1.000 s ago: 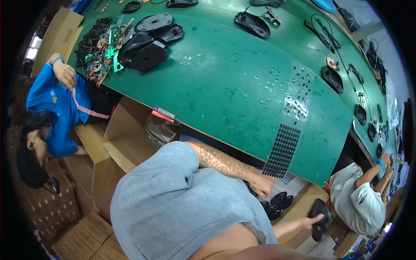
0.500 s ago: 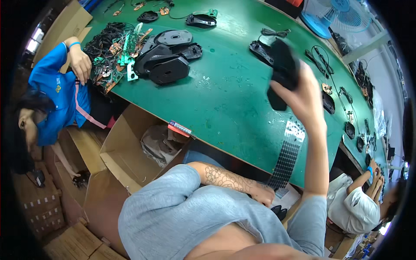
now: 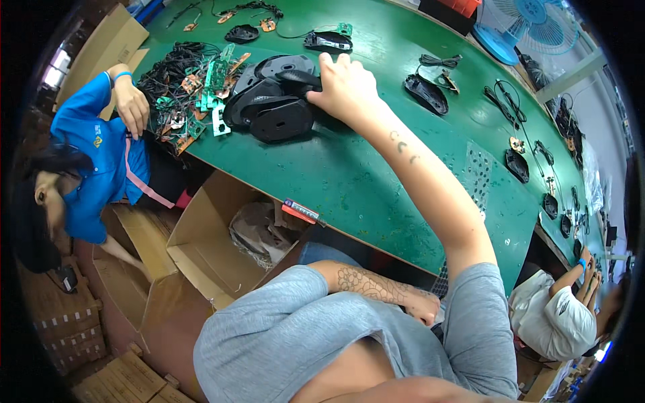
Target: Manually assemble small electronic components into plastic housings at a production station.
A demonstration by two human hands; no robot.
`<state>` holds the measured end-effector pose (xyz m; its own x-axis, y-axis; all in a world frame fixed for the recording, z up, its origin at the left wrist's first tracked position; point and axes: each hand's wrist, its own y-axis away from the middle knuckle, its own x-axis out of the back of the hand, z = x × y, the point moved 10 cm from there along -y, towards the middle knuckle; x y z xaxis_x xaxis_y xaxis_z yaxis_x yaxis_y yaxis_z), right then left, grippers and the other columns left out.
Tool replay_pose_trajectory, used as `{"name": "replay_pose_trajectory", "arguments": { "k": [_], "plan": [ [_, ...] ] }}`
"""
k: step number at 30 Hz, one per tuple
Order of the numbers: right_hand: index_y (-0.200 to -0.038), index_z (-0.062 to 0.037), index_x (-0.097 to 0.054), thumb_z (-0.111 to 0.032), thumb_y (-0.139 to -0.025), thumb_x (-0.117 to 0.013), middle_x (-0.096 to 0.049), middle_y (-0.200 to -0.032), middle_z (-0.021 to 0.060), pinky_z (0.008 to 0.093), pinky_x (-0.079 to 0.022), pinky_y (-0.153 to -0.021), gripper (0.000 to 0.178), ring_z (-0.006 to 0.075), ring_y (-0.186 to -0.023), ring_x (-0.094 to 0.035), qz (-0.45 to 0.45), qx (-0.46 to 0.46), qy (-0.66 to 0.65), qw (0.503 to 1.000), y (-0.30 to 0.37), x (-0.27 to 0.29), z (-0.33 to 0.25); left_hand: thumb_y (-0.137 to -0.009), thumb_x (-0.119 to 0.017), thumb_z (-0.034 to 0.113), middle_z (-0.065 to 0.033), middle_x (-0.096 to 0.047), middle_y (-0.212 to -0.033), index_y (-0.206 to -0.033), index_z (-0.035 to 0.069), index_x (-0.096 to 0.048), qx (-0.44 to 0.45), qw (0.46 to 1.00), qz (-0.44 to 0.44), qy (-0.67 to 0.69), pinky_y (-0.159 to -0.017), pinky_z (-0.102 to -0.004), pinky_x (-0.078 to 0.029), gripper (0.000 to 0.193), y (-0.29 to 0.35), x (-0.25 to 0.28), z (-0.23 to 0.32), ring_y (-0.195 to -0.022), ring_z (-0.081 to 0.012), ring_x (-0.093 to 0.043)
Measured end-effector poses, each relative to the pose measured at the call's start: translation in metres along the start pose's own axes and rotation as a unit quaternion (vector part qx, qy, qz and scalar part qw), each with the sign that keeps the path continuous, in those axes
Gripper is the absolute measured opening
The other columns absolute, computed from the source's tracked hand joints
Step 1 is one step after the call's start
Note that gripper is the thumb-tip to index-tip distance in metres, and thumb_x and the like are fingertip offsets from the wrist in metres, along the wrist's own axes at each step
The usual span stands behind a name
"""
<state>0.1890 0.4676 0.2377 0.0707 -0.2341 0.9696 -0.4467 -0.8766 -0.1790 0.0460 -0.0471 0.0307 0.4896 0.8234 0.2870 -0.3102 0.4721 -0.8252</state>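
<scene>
My right hand (image 3: 346, 84) is stretched over the table, its fingers closed on a black mouse shell (image 3: 300, 77) at the right side of a pile. The pile holds several black mouse shells (image 3: 281, 122), stacked loosely. Low by my body, under the table's front edge, my left hand (image 3: 422, 307) is curled closed; whatever it may hold is hidden. Beside it shows the end of a clear sheet (image 3: 478, 176) of small black pads, which runs up over the table, its far part mostly bare.
Left of the pile lies a heap of cables and circuit boards (image 3: 216, 87). An opened mouse shell (image 3: 426, 94) lies further right. A co-worker in blue (image 3: 101, 161) sits left, another in white (image 3: 554, 316) right. A cardboard box (image 3: 201, 242) stands under the edge; a blue fan (image 3: 524, 27) stands behind.
My right hand has carried the black mouse shell leftward from the table's right side to the pile. My left hand stays low by my body. The view has shifted slightly.
</scene>
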Motion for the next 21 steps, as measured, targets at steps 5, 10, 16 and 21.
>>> {"name": "replay_pose_trajectory", "arguments": {
  "k": [5, 10, 16, 21],
  "plan": [
    [-0.122, 0.0006, -0.048, -0.037, -0.079, -0.068, -0.055, -0.111, 0.0225, 0.0468, -0.052, -0.082, 0.060, 0.0376, -0.098, -0.059, 0.055, 0.065, -0.089, 0.992, 0.014, 0.002, -0.008, -0.077, -0.058, 0.026, -0.0060, -0.065, -0.066, -0.066, 0.010, -0.064, 0.003, 1.000, 0.004, -0.015, -0.069, -0.0394, -0.045, 0.021, -0.001, -0.009, -0.004, -0.064, -0.0318, -0.056],
    [-0.131, -0.0019, -0.043, -0.040, -0.083, -0.065, -0.051, -0.123, 0.0234, 0.0518, -0.045, -0.094, 0.066, 0.0391, -0.114, -0.052, 0.097, 0.117, -0.214, 0.965, 0.030, -0.002, -0.001, -0.077, -0.058, 0.026, -0.0059, -0.065, -0.065, -0.065, 0.011, -0.065, 0.010, 0.999, 0.001, -0.042, -0.069, -0.0386, -0.045, 0.020, 0.005, -0.021, -0.011, -0.062, -0.0317, -0.055],
    [-0.128, -0.0073, -0.049, -0.038, -0.083, -0.065, -0.048, -0.133, 0.0193, 0.0550, -0.032, -0.107, 0.057, 0.0350, -0.132, -0.040, 0.207, 0.153, -0.119, 0.959, 0.062, 0.000, -0.002, -0.077, -0.059, 0.026, -0.0059, -0.064, -0.064, -0.065, 0.011, -0.065, 0.011, 0.999, -0.006, -0.034, -0.068, -0.0386, -0.044, 0.020, -0.003, -0.006, 0.000, -0.062, -0.0316, -0.055],
    [-0.126, -0.0106, -0.054, -0.032, -0.081, -0.068, -0.046, -0.139, 0.0096, 0.0506, -0.025, -0.113, 0.052, 0.0310, -0.138, -0.034, 0.190, 0.326, -0.128, 0.917, 0.102, 0.016, -0.050, -0.077, -0.059, 0.026, -0.0058, -0.064, -0.064, -0.065, 0.011, -0.066, 0.038, 0.998, -0.045, -0.039, -0.068, -0.0394, -0.044, 0.019, -0.006, 0.001, 0.001, -0.062, -0.0316, -0.055]
  ]
}}
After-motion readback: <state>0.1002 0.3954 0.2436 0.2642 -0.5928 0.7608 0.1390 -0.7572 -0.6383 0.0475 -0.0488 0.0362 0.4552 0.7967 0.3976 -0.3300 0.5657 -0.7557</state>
